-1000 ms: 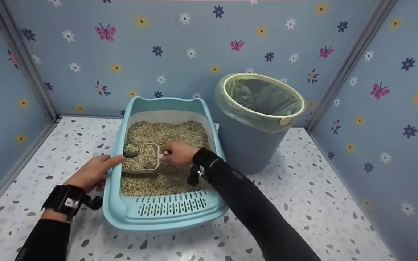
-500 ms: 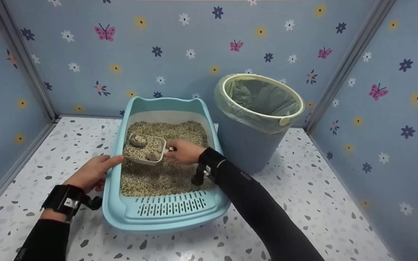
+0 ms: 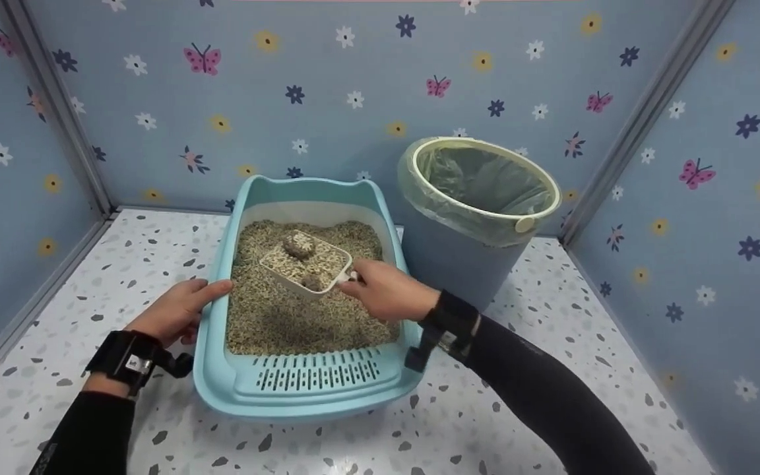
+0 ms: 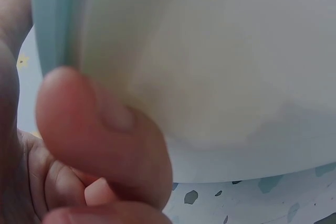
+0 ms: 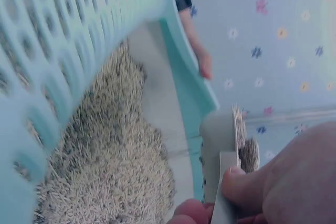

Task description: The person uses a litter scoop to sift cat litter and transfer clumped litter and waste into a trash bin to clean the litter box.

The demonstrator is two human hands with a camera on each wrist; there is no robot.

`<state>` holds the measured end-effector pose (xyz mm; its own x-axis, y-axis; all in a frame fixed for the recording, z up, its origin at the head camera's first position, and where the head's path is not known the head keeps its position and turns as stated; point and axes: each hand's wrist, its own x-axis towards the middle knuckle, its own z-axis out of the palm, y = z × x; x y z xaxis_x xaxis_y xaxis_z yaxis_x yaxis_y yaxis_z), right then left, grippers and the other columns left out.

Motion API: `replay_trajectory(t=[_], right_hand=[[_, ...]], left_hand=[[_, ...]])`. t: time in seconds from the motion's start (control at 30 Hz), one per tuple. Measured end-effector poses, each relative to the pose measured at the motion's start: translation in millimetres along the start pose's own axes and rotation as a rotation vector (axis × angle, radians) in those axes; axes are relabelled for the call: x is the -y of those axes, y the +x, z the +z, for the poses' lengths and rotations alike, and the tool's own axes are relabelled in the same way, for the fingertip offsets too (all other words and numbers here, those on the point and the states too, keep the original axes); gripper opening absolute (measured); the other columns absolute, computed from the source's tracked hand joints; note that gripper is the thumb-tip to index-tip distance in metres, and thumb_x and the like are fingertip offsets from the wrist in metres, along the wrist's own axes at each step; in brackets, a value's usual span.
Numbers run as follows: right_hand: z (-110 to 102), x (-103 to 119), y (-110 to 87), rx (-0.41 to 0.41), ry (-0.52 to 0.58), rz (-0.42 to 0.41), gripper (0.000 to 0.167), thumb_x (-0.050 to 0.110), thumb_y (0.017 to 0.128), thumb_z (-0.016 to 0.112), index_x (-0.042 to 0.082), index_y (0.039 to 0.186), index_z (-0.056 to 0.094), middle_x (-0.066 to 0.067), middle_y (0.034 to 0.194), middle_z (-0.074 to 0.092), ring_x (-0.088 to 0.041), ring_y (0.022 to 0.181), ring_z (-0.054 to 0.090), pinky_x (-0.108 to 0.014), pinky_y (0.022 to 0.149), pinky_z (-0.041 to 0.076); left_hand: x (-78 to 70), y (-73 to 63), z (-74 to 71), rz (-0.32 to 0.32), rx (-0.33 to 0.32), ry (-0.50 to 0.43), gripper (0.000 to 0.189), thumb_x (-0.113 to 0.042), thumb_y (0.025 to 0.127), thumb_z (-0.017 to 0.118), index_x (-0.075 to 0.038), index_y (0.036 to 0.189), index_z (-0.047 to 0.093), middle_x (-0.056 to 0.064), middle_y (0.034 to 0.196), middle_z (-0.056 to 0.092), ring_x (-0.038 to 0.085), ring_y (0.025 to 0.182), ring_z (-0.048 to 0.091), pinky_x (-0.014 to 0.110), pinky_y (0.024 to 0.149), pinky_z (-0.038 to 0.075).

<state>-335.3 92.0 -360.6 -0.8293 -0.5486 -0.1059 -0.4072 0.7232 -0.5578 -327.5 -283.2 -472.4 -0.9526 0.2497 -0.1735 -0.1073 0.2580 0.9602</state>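
Observation:
In the head view my right hand (image 3: 393,290) grips the handle of a white litter scoop (image 3: 287,284), held above the litter (image 3: 287,323). Litter granules fill the scoop, with a large dark clump (image 3: 299,245) and a smaller clump (image 3: 312,282) among them. Its handle (image 5: 227,198) runs between thumb and fingers in the right wrist view. My left hand (image 3: 172,310) holds the left rim of the light blue litter box (image 3: 301,409), thumb over the edge. From the left wrist camera, curled fingers (image 4: 105,135) show beneath that rim.
To the right of the box stands a grey-blue trash bin (image 3: 452,264), with a translucent bag (image 3: 433,211) folded over its rim. A slotted step (image 3: 317,373) forms the box's near end. Flowered panels (image 3: 327,99) enclose the speckled white floor (image 3: 551,343) on three sides.
My right hand has raised the scoop from the litter at the box's left side and moved it rightward, carrying the clumps. The left hand keeps its hold on the rim.

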Motion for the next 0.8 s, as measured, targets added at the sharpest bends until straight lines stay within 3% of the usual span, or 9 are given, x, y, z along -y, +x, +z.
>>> replay_trajectory(t=[0.23, 0.33, 0.6, 0.8], right_hand=[[5.4, 6.0, -7.0, -0.014, 0.076, -0.010, 0.023, 0.031, 0.119, 0.058, 0.011, 0.107, 0.059, 0.004, 0.083, 0.049, -0.010, 0.066, 0.047, -0.028, 0.061, 0.044], [6.6, 10.2, -13.1, -0.016, 0.085, 0.029, 0.021, 0.028, 0.118, 0.060, 0.011, 0.107, 0.060, 0.003, 0.081, 0.048, -0.012, 0.064, 0.046, -0.030, 0.059, 0.044], [10.1, 18.8, -17.9, -0.030, 0.118, 0.045, 0.021, 0.031, 0.117, 0.061, 0.012, 0.108, 0.060, 0.004, 0.083, 0.049, -0.011, 0.066, 0.046, -0.029, 0.059, 0.045], [8.3, 17.1, -24.4, -0.046, 0.166, 0.051, 0.021, 0.029, 0.117, 0.061, 0.010, 0.109, 0.062, 0.004, 0.080, 0.048, -0.011, 0.062, 0.047, -0.028, 0.055, 0.045]], left_hand=[[6.7, -2.2, 0.5, -0.020, -0.023, -0.019, 0.066, -0.054, 0.115, 0.057, 0.008, 0.136, 0.049, 0.009, 0.088, 0.069, 0.010, 0.052, 0.047, 0.026, 0.046, 0.043], [7.6, -2.5, 0.9, -0.031, -0.013, -0.005, 0.068, -0.056, 0.114, 0.057, 0.007, 0.137, 0.049, 0.008, 0.088, 0.070, 0.010, 0.053, 0.049, 0.027, 0.047, 0.044], [3.5, -3.1, -5.7, -0.015, -0.023, 0.017, 0.066, -0.055, 0.115, 0.057, 0.008, 0.133, 0.051, 0.008, 0.087, 0.070, 0.010, 0.052, 0.050, 0.027, 0.045, 0.046], [3.8, 1.2, -2.8, -0.001, -0.013, 0.004, 0.064, -0.053, 0.116, 0.057, 0.008, 0.132, 0.051, 0.008, 0.088, 0.070, 0.010, 0.052, 0.049, 0.027, 0.045, 0.045]])
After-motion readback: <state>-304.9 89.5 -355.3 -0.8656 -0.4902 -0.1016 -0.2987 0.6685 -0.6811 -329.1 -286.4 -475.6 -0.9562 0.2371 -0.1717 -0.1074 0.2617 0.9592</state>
